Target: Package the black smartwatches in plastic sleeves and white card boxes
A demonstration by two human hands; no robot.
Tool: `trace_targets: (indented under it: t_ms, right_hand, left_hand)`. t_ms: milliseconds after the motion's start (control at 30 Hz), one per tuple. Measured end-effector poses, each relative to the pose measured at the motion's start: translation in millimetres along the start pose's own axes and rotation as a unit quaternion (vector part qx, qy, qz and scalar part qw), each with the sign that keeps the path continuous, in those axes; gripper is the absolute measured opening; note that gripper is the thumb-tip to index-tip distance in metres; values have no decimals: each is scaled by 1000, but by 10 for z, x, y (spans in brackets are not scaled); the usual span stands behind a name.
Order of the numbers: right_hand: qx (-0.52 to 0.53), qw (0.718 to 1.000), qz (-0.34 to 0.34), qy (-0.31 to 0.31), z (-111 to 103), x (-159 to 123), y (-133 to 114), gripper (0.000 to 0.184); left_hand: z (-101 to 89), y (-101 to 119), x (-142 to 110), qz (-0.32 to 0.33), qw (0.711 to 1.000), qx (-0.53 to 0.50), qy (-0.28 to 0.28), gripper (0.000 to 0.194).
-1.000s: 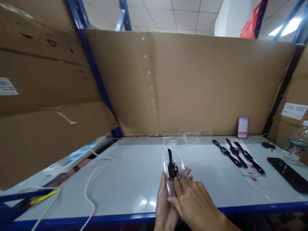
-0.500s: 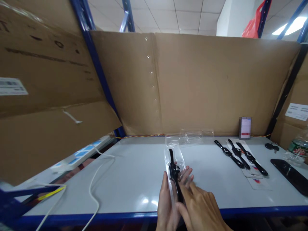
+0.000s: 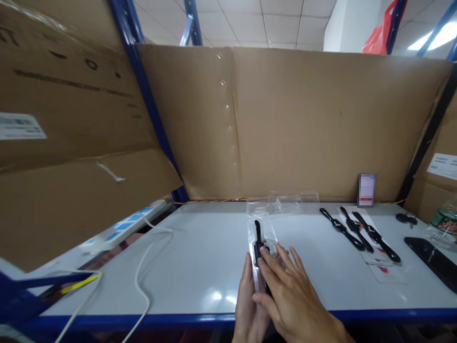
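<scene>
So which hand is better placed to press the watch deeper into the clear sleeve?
Right, probably. The right hand lies on top, fingertips on the black watch, while the left hand supports the clear sleeve from below.

No writing can be read; the label (image 3: 19, 126) on the left cardboard box (image 3: 71, 95) is too blurred.
</scene>
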State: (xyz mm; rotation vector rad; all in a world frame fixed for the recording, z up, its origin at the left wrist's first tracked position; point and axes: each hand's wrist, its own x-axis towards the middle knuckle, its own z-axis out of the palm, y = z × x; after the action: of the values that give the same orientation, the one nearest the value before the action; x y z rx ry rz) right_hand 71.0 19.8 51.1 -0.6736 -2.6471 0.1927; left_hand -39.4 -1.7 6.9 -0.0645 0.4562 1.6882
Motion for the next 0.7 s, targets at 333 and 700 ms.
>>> trace_targets:
  t_ms: [333,700]
  right_hand:
    - [-19,1000,19,-2,-5,95,47,47]
    - [-76,996,32,-19,-23,226,1,34]
  left_hand:
    - [227,31,-96,-18,995,33,89,38]
    - [127,9,-8,2,997,43,67,21]
